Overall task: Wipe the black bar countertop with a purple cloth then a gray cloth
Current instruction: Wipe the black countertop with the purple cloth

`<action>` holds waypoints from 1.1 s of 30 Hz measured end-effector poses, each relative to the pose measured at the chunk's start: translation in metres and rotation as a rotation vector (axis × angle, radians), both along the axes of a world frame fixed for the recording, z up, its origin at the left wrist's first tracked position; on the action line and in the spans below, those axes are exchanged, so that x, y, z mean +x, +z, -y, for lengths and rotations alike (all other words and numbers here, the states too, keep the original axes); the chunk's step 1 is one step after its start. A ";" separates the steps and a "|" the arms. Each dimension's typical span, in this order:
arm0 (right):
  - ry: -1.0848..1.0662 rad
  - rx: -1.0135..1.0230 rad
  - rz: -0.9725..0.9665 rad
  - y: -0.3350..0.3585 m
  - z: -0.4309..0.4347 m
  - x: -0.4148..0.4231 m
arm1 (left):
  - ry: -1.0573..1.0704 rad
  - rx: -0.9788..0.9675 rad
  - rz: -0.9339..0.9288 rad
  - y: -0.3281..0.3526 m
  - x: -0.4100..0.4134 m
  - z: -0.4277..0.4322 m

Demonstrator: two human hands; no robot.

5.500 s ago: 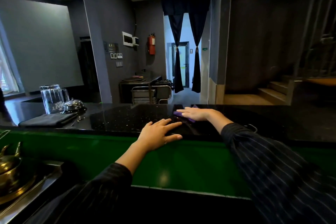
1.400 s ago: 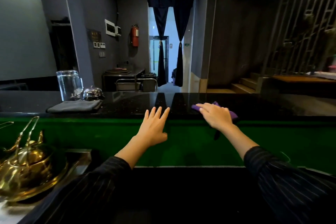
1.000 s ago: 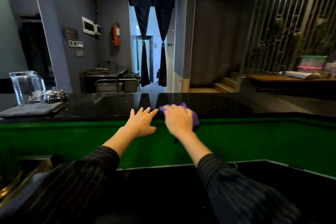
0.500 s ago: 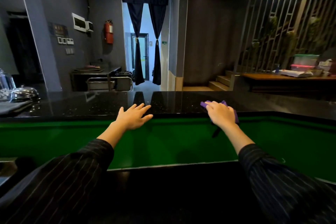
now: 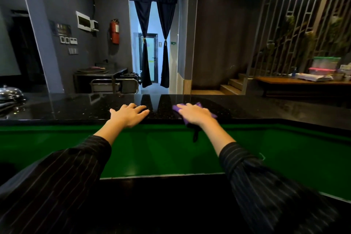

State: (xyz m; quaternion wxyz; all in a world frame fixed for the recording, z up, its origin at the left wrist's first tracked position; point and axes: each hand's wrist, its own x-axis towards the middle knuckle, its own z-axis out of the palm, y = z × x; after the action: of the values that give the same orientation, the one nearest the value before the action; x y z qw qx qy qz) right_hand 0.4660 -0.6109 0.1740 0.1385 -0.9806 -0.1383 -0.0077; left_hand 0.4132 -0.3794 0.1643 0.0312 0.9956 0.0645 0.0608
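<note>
purple cloth (image 5: 197,107) lies on the black tabletop (image 5: 76,108) near its front edge, pinned flat under the right hand (image 5: 193,114). that hand is spread palm down on the cloth, fingers extended and pressing rather than curled around it; purple shows past the fingertips and at the outer side of the hand. a dark strip hangs down from under the wrist over the green panel (image 5: 167,150) that fronts the tabletop, though what it is cannot be told. the left hand (image 5: 129,114) rests open and flat on the tabletop just beside the edge, gripping nothing, a short way left of the right hand. both forearms come out of dark pinstriped sleeves (image 5: 62,182). at the far left of the tabletop sits a shiny metal dome (image 5: 9,94), only partly in view. the polished stone reflects the dark curtains (image 5: 152,43) of the doorway beyond.
</note>
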 end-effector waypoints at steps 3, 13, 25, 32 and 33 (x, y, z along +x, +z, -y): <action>-0.040 -0.089 -0.062 0.003 0.033 0.043 | -0.055 0.049 0.015 -0.001 0.005 -0.007; -0.125 -0.123 -0.124 0.015 -0.022 0.130 | -0.106 0.096 0.085 -0.009 0.017 -0.014; 0.424 -0.183 -0.217 0.013 -0.108 0.136 | -0.023 0.056 0.224 -0.014 0.013 -0.008; 0.095 -0.148 -0.219 0.001 -0.027 0.212 | -0.010 0.097 0.294 -0.020 0.015 -0.006; 0.044 -0.145 -0.216 0.001 -0.033 0.215 | -0.011 0.104 0.300 -0.019 0.016 -0.005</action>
State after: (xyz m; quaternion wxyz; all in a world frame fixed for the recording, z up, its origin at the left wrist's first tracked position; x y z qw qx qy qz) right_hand 0.6810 -0.5783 0.1751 0.0813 -0.9799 -0.1443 0.1108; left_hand 0.4288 -0.3743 0.1450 -0.0108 0.9760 0.0507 0.2117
